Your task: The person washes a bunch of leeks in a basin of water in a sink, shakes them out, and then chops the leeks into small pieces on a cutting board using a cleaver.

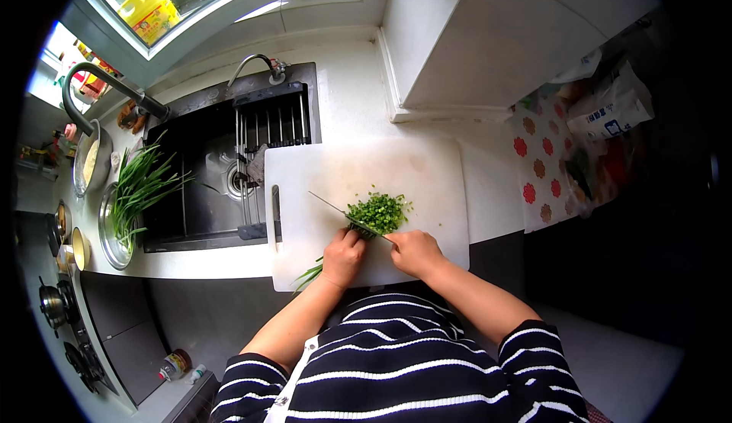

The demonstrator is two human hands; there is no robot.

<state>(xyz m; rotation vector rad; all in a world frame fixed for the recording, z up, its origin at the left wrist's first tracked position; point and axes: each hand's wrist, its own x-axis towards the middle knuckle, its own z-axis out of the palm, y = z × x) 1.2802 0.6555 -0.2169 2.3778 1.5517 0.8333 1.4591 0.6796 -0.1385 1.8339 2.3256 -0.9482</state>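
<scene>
A white cutting board (431, 179) lies on the counter in front of me. My right hand (415, 254) is closed around the handle of a kitchen knife, whose thin blade (335, 209) points to the far left across the board. Beside the blade, my left hand (343, 259) has its fingers curled down on a bunch of long green stalks, probably chives or scallions. Their uncut ends (309, 273) stick out at the near left, past my wrist. On the far side of the knife sits a pile of finely chopped greens (383, 211).
Left of the board is a dark sink (200, 228) with a metal draining rack (273, 118) across it. A glass bowl (107, 228) of whole green stalks (145, 183) stands on its left. A flowered cloth (540, 164) and bags (614, 114) lie right; a stove (84, 366) is lower left.
</scene>
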